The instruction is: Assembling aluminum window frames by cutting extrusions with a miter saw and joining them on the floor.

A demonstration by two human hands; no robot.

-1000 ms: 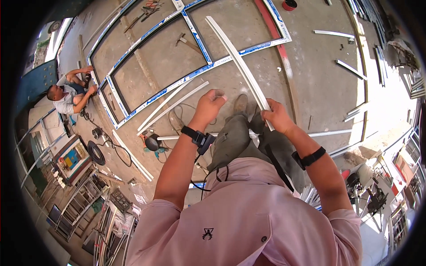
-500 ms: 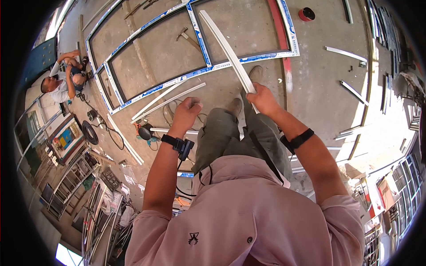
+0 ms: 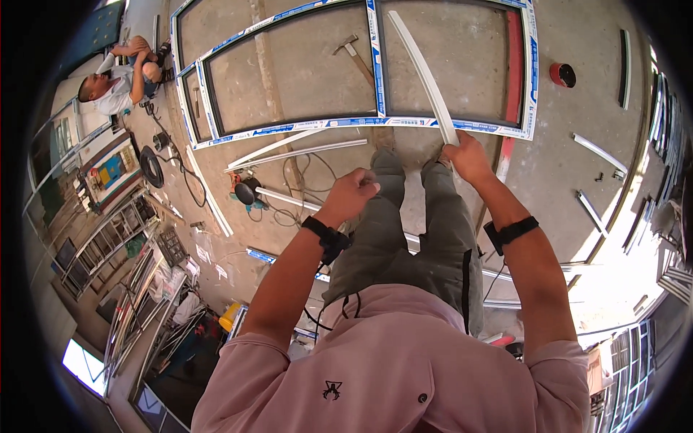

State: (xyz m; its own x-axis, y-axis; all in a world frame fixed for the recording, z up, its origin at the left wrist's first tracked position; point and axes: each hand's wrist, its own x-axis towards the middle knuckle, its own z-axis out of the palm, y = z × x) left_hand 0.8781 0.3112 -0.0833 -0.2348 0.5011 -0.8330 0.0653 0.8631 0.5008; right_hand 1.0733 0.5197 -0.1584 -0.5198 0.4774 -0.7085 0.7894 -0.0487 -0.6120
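The right hand (image 3: 468, 155) is closed around the near end of a long white strip (image 3: 426, 76). The strip runs up and away from the hand, over the big window frame (image 3: 530, 79) that lies flat on the concrete floor (image 3: 447, 43). The far end of the strip is near the top of the picture.

The left hand (image 3: 352, 193) is curled into a loose fist. It is to the left of the right hand, and the two are a little apart. I cannot tell if it holds anything. It does not touch the strip. Each wrist has a black band.

Under the hands are the person's grey-green trousers (image 3: 404, 231) and two shoes, close to the near edge of the frame.

The frame is white with blue tape on its edges. Inside it, on the floor, lies a hammer (image 3: 351, 52). To the right of the frame is a small red round thing (image 3: 562, 74).

To the left of the hands, two more white strips (image 3: 296, 150) lie on the floor. Near them is a black power tool (image 3: 245, 192) with a cord.

Far to the left, another person (image 3: 115, 79) in a white top crouches by the corner of the frame.
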